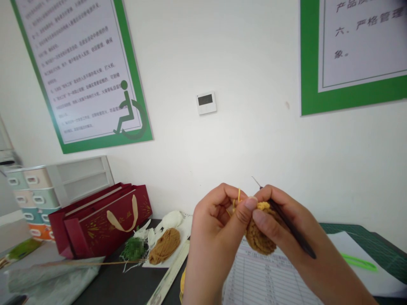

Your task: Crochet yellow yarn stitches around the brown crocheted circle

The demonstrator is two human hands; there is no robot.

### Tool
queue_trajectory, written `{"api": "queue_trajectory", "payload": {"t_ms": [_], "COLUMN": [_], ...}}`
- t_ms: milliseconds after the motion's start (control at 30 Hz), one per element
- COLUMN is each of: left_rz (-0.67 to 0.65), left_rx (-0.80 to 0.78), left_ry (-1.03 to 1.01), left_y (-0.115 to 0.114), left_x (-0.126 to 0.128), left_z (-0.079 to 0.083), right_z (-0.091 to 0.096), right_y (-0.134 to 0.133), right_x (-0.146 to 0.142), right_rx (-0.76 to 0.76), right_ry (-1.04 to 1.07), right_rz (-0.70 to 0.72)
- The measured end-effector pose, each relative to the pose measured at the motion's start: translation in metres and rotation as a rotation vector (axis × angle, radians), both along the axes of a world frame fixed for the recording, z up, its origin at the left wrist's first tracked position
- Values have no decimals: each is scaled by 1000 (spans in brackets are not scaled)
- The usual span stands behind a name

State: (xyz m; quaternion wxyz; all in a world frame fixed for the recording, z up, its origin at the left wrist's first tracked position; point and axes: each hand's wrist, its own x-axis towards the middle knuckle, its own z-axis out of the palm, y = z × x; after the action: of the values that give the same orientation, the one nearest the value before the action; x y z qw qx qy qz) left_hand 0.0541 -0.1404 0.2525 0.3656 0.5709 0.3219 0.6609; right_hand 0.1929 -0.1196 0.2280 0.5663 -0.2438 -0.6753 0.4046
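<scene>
Left hand: the left hand (214,241) is curled, its thumb pressed on the top of the piece, with a thin strand of yellow yarn (238,195) running up beside its fingers.
Right hand: the right hand (286,237) pinches a slim black crochet hook (292,228) and the piece together, the hook's steel tip pointing up past the fingers.
Work: a round, golden-brown crocheted piece (259,235) sits between both hands, above the surface.
Under the hands: a white printed table sheet (263,279) lies on the dark surface (111,288).
Nearby: a tan yarn skein (164,246) lies on a white tray (184,231), left of the hands, beside a red gift bag with gold lettering (104,222).
Right side: a dark green cutting mat (359,235) lies partly under white paper (359,254).
</scene>
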Motion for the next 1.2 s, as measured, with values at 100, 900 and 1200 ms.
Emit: {"api": "queue_trajectory", "payload": {"t_ms": [100,900,1200], "left_rz": [-9,-71,-68], "left_rx": [-13,-21,-22], "left_ry": [-35,58,-57], "left_y": [2,0,2], "left_x": [-1,-14,-13], "left_z": [0,0,1], "right_z": [-1,0,-9], "right_y": [-2,-5,-4], "right_x": [-2,-3,-2], "right_rx": [-49,-37,-12], "right_ry": [28,-13,34], "right_rz": [61,70,80]}}
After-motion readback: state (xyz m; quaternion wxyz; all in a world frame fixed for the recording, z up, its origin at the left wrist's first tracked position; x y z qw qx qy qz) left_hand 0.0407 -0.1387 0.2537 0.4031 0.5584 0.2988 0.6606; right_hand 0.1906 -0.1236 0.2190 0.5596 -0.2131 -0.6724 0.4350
